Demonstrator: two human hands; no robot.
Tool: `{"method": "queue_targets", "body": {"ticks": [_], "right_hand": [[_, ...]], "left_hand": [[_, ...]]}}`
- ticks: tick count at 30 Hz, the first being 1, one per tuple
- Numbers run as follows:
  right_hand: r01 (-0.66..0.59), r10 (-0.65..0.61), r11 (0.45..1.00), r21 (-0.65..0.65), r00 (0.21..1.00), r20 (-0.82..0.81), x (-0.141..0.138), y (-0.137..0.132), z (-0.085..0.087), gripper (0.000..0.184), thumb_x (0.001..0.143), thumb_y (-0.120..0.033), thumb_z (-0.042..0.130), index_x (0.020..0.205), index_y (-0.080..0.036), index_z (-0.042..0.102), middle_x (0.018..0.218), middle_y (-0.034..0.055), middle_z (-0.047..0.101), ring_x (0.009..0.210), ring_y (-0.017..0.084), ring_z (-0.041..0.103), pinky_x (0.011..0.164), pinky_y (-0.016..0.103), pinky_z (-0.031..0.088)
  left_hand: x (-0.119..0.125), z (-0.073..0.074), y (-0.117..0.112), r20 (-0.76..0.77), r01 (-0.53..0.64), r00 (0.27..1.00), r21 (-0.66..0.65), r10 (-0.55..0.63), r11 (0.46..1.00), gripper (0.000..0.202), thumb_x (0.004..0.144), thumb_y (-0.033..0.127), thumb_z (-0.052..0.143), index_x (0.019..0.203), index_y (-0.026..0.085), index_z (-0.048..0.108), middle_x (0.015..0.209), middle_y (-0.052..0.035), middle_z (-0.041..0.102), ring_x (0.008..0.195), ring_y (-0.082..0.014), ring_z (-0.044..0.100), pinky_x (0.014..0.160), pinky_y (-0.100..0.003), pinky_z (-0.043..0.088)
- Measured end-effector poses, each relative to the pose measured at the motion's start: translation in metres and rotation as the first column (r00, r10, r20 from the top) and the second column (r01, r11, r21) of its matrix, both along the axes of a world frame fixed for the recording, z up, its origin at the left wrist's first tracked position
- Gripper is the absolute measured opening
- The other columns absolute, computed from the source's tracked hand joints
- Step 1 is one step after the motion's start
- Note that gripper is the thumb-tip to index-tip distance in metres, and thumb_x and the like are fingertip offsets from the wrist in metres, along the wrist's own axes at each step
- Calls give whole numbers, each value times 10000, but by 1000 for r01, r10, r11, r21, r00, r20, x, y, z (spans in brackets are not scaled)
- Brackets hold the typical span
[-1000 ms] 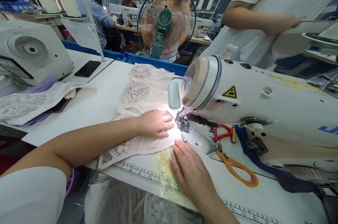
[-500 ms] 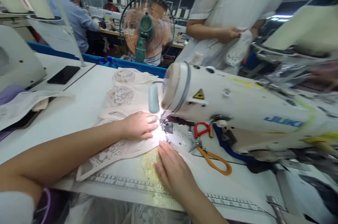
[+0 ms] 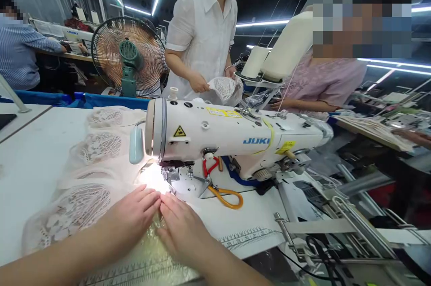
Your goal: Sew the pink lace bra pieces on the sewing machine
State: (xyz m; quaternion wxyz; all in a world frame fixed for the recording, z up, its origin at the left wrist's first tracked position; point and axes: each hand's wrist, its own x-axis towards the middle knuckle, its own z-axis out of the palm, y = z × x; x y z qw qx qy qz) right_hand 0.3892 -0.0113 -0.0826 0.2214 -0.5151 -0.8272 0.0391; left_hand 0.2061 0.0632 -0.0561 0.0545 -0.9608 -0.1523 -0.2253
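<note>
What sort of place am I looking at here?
Most likely a garment workshop: a JUKI sewing machine stands on the table, pale lace pieces lie beside it, and a person in white behind it holds another lace piece.

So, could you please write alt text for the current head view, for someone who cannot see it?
A person's left hand and right hand lie close together at pale lace fabric in front of a white sewing machine. Scissors lie on the table; behind are a fan and a co-worker holding a lace piece.
</note>
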Motion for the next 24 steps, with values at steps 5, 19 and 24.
{"method": "queue_targets", "body": {"ticks": [5,19,24], "right_hand": [[-21,21,1000,5,1000,11,1,0,2,435,897,-302,459,1273,-93,524,1360,139,532,1288,240,459,1054,389,430],[-90,71,970,225,993,92,5,0,-5,349,934,-271,415,1189,-90,570,1248,171,614,1177,254,572,911,404,550],[-88,77,971,224,995,60,5,0,-5,351,932,-275,434,1217,-111,556,1265,159,605,1205,250,549,931,400,539]], "left_hand": [[-6,0,8,-29,38,999,19,-37,999,279,937,125,413,1104,163,634,1114,-87,673,1027,-198,598,1028,-414,393],[-13,2,25,-106,87,991,-1,-87,996,262,976,170,400,1033,147,654,1067,-74,692,1080,-178,578,1074,-413,335],[-14,5,31,-123,142,982,-2,-141,990,223,953,156,449,996,178,667,1085,-75,687,1095,-196,577,1065,-458,347]]}}
